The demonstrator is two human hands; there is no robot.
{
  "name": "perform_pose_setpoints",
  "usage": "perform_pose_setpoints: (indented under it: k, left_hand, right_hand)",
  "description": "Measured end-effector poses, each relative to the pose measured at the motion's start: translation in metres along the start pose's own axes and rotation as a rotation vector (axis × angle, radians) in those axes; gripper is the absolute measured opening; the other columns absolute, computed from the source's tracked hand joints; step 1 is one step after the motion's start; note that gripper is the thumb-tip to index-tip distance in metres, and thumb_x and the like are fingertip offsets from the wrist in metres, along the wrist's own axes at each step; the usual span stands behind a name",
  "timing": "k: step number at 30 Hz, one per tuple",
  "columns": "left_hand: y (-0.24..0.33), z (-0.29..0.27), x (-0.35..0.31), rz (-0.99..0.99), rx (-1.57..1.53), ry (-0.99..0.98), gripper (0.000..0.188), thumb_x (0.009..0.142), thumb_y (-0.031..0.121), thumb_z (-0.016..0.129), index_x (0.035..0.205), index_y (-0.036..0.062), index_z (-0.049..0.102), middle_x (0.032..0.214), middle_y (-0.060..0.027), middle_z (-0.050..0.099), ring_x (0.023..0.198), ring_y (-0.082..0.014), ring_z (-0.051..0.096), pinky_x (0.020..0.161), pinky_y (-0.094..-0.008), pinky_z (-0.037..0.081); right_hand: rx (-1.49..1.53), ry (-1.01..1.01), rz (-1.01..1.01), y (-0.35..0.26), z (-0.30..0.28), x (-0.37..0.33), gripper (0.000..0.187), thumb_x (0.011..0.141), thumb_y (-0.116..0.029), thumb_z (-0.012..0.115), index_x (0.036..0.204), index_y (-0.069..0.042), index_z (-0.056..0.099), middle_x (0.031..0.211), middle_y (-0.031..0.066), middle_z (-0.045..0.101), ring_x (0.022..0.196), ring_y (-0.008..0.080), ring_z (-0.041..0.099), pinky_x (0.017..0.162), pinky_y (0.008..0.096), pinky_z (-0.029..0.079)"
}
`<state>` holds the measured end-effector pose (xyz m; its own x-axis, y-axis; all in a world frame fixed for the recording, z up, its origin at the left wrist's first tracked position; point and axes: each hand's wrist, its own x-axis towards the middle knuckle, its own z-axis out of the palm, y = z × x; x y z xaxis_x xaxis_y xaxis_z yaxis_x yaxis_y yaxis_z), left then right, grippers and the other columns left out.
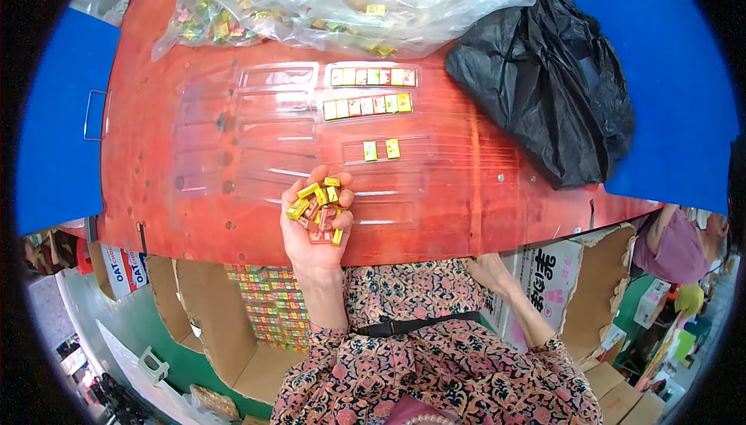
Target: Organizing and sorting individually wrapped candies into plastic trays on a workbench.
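Observation:
My left hand [317, 227] is palm up over the table's near edge, its fingers curled round a heap of small wrapped candies [324, 196], mostly yellow with some red. My right hand [489, 273] is low beside the table edge, by my patterned clothing; its fingers do not show clearly. Beyond the left hand lie clear plastic trays [277, 77] with long slots. Two slots on the right side each hold a row of candies, the far row [371, 77] and the nearer row [367, 106]. In the slot below stand two separate candies [370, 151].
A large clear bag [404, 17] of loose candies covers the red table's [155, 215] far side. A black plastic bag [544, 91] lies at the right. Below the edge are an open carton [221, 324] with packed candy trays [272, 308] and another carton [598, 285]. People work at far right.

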<state>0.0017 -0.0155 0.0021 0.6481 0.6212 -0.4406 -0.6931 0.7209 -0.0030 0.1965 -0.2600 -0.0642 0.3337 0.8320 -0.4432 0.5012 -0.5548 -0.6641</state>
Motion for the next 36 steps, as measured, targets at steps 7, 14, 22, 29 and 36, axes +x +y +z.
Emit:
perform_pose_setpoints:
  k: [7,14,22,29,36]
  left_hand:
    - [-0.004,0.000,-0.002,-0.011,0.004,-0.012,0.038,0.087,0.028,0.036,0.106,0.0011,0.054,0.098,-0.0250,0.055,0.075,-0.0290,0.054,0.047,-0.0284,0.046]
    - [-0.006,-0.001,-0.010,-0.002,0.039,-0.004,0.037,0.087,0.027,0.036,0.106,0.0010,0.054,0.098,-0.0243,0.055,0.075,-0.0286,0.054,0.046,-0.0282,0.045]
    - [-0.009,0.001,-0.019,-0.005,0.040,-0.021,0.038,0.087,0.028,0.037,0.107,0.0007,0.054,0.099,-0.0252,0.055,0.075,-0.0283,0.054,0.046,-0.0282,0.046]
    - [-0.010,-0.004,-0.021,0.029,0.060,0.013,0.036,0.086,0.026,0.038,0.106,0.0017,0.055,0.101,-0.0244,0.051,0.077,-0.0271,0.048,0.046,-0.0266,0.044]
    - [-0.016,-0.001,-0.016,-0.007,0.057,0.021,0.037,0.086,0.027,0.038,0.104,-0.0003,0.055,0.096,-0.0253,0.055,0.074,-0.0292,0.054,0.046,-0.0285,0.045]
  right_hand:
    - [-0.107,-0.097,-0.301,-0.007,-0.013,-0.014,0.008,0.073,-0.003,0.050,0.081,-0.001,0.053,0.080,0.0145,0.055,0.092,0.0345,0.048,0.092,0.0481,0.024]
    - [-0.627,0.054,-0.435,-0.032,-0.013,-0.023,0.030,0.070,-0.004,0.048,0.099,0.003,0.054,0.096,0.0134,0.056,0.108,0.0353,0.040,0.094,0.0589,0.018]
    - [-0.790,0.165,-0.325,-0.016,0.006,-0.016,0.029,0.070,-0.007,0.049,0.096,0.003,0.057,0.105,0.0157,0.053,0.107,0.0327,0.044,0.091,0.0579,0.023]
    - [-0.682,0.267,-0.507,0.009,0.000,-0.019,0.032,0.071,-0.009,0.047,0.099,0.003,0.056,0.098,0.0144,0.057,0.104,0.0318,0.047,0.095,0.0537,0.024]
    - [-0.634,0.394,-0.574,0.013,0.007,-0.011,0.029,0.069,-0.010,0.050,0.095,-0.003,0.060,0.099,0.0135,0.058,0.097,0.0292,0.052,0.090,0.0539,0.029]
